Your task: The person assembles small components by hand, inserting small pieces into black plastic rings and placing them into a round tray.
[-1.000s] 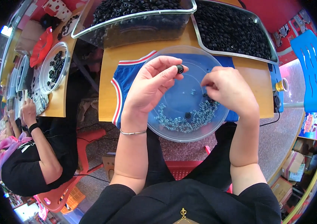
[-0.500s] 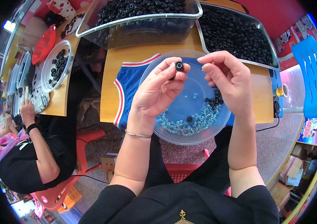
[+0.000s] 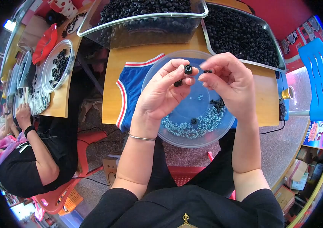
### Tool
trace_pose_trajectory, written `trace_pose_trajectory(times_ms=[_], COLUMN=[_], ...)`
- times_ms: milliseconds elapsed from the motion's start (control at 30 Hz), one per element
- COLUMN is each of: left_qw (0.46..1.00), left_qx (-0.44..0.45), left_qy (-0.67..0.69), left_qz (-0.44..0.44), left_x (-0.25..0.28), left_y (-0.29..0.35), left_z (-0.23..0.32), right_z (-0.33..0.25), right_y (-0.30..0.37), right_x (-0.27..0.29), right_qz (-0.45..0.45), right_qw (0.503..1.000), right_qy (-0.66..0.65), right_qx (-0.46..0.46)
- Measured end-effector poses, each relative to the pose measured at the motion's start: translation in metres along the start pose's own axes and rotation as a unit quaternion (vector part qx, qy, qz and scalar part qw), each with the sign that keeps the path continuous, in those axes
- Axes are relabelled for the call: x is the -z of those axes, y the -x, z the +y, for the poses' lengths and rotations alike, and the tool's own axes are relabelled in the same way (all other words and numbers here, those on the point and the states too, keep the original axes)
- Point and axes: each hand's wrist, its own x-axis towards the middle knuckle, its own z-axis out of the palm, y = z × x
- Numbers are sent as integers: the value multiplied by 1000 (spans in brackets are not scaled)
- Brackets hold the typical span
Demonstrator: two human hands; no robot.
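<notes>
Between the thumb and fingers of my left hand is a small black plastic cap, its round hollow end showing a pale ring. A second black piece shows lower among the same fingers. Close by on the right, my right hand pinches another small black plastic piece, partly hidden by its fingertips. The two hands are a little apart, over a round clear plastic tray. Small metal springs curve along its near side, with a lone black cap among them and several black pieces at its right.
Behind the tray stand a deep clear bin and a metal tray, both full of black caps. Blue cloth lies on the wooden table. At left, a co-worker's hand works near a bowl of black pieces.
My right hand, earlier with no piece visible in it, now shows a black piece at its fingertips. My left hand has shifted slightly right, and its second black piece shows more.
</notes>
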Motion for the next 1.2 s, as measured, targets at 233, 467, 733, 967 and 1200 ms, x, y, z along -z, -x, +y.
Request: trace_pose_trajectory(times_ms=[233, 467, 733, 967, 1200], left_qw=[998, 998, 996, 993, 995], left_qx=[8, 6, 7, 12, 18], left_qy=[-50, -58, -91, -110, -99], left_qz=[36, 16, 24, 36, 5], left_x=[-3, -1, -3, -9, -3], left_y=[0, 0, 1, 2, 2], left_z=[0, 2, 2, 2, 2], right_z=[1, 3, 5, 6, 7], right_y=[1, 0, -2, -2, -2], right_x=[1, -1, 2, -1, -1], right_qz=[-12, 45, 24, 36, 38], right_qw=[999, 993, 973, 974, 972], right_qy=[49, 103, 200, 185, 195], right_qx=[8, 24, 112, 121, 125])
